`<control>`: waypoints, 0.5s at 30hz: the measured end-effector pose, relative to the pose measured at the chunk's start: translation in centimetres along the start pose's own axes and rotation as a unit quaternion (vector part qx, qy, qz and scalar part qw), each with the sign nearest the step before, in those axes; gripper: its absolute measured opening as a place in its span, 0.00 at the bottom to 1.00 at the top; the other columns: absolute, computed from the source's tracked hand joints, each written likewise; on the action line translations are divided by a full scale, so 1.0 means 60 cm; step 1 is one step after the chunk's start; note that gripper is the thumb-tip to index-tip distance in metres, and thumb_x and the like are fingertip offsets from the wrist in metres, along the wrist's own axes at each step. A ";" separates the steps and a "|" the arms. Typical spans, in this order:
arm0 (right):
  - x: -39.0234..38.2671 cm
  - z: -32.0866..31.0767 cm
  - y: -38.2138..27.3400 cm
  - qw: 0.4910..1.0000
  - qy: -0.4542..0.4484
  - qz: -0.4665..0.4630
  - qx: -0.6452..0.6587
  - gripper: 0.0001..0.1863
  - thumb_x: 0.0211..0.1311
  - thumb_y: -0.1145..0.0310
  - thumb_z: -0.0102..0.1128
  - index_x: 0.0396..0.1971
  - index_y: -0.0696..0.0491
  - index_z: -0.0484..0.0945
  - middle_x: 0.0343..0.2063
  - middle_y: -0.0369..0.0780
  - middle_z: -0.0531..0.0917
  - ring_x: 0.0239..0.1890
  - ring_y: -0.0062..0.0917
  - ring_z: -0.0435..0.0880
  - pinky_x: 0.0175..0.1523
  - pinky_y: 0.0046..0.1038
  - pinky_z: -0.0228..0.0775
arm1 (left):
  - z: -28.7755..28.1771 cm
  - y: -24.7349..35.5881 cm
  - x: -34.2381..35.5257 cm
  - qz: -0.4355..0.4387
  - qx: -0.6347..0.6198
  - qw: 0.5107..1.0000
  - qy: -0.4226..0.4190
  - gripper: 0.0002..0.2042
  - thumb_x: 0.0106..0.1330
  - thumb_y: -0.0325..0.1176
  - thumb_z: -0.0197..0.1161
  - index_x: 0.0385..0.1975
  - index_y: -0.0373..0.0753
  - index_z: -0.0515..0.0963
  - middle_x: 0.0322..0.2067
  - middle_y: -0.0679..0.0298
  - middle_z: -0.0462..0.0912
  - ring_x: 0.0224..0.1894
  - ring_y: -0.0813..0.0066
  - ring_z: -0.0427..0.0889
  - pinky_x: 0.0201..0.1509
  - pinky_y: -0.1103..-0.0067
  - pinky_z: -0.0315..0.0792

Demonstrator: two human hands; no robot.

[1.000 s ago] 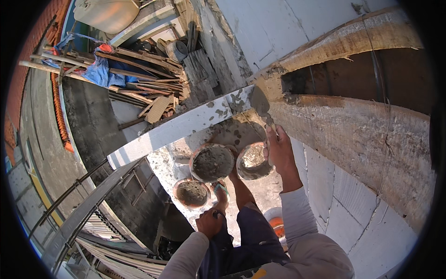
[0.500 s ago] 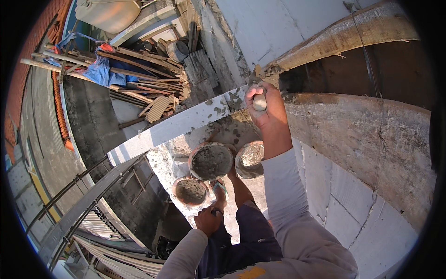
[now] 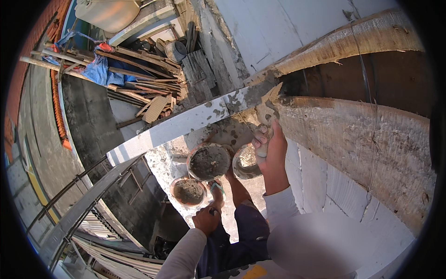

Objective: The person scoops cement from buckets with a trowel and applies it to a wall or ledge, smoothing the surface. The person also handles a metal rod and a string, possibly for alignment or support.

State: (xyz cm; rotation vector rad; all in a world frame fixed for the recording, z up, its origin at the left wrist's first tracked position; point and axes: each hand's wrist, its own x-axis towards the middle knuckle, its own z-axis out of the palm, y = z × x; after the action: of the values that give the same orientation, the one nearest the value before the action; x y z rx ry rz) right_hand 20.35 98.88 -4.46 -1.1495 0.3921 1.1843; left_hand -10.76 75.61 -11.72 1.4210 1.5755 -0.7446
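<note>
My right hand (image 3: 273, 153) grips a trowel (image 3: 272, 96) by its handle, blade raised beside the mortar-smeared joint (image 3: 255, 90) where the white block strip (image 3: 176, 125) meets a timber board. My left hand (image 3: 206, 218) is closed low by my leg, around a small dark object I cannot make out. Below the strip stand round containers of grey mortar: a middle one (image 3: 208, 160), a smaller one (image 3: 188, 191) at lower left and a right one (image 3: 244, 165), partly behind my right hand. My legs and sandalled foot (image 3: 217, 190) are among them.
Long timber formwork boards (image 3: 353, 139) frame a dark channel at right, with white block wall (image 3: 311, 181) below. Scrap wood (image 3: 148, 83), a blue tarp (image 3: 100, 69) and a large plastic tank (image 3: 107, 14) lie at upper left. Metal rails (image 3: 83, 200) run along the left drop.
My right hand and trowel rose to the joint half a second ago and have since dropped back down and slightly right, the blade turned. My left hand has barely moved.
</note>
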 end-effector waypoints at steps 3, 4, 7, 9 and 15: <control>0.079 -0.024 -0.009 0.999 0.000 -0.011 0.043 0.12 0.78 0.58 0.49 0.51 0.49 0.68 0.29 0.33 0.70 0.25 0.18 0.68 0.30 0.26 0.65 | -0.007 0.005 0.008 0.009 0.002 1.000 0.008 0.21 0.65 0.49 0.62 0.52 0.46 0.84 0.51 0.56 0.86 0.54 0.52 0.84 0.61 0.54 0.72; 0.096 -0.011 -0.018 0.998 0.012 -0.030 0.059 0.11 0.78 0.59 0.49 0.51 0.49 0.68 0.29 0.33 0.70 0.25 0.19 0.68 0.31 0.26 0.65 | -0.008 0.008 0.007 0.009 0.003 1.000 0.006 0.21 0.65 0.49 0.62 0.52 0.46 0.84 0.51 0.56 0.86 0.54 0.52 0.84 0.61 0.54 0.72; 0.109 0.036 -0.027 0.993 0.033 -0.070 0.093 0.09 0.79 0.60 0.48 0.48 0.49 0.68 0.29 0.34 0.70 0.26 0.19 0.69 0.32 0.26 0.65 | -0.014 0.010 0.007 0.006 -0.002 1.000 -0.001 0.21 0.65 0.49 0.62 0.53 0.45 0.84 0.51 0.56 0.86 0.54 0.52 0.84 0.62 0.54 0.71; 0.082 0.064 -0.032 0.991 0.029 -0.087 0.101 0.07 0.79 0.61 0.48 0.44 0.48 0.68 0.28 0.33 0.70 0.26 0.19 0.69 0.31 0.25 0.65 | -0.029 0.024 0.002 0.004 0.002 1.000 -0.014 0.22 0.65 0.50 0.61 0.53 0.45 0.84 0.51 0.55 0.86 0.55 0.51 0.84 0.63 0.54 0.71; 0.117 0.062 -0.054 0.980 0.057 -0.082 0.173 0.09 0.80 0.61 0.45 0.39 0.49 0.67 0.27 0.35 0.70 0.26 0.20 0.70 0.31 0.25 0.68 | -0.041 0.035 0.010 -0.008 -0.003 1.000 -0.027 0.23 0.66 0.51 0.60 0.53 0.44 0.83 0.52 0.54 0.85 0.57 0.51 0.82 0.64 0.54 0.70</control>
State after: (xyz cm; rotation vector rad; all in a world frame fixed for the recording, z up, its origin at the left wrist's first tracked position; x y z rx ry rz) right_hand 24.80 105.87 -6.62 -0.9277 0.5566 0.8677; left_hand -9.19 78.37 -10.89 1.3740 1.5483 -0.7799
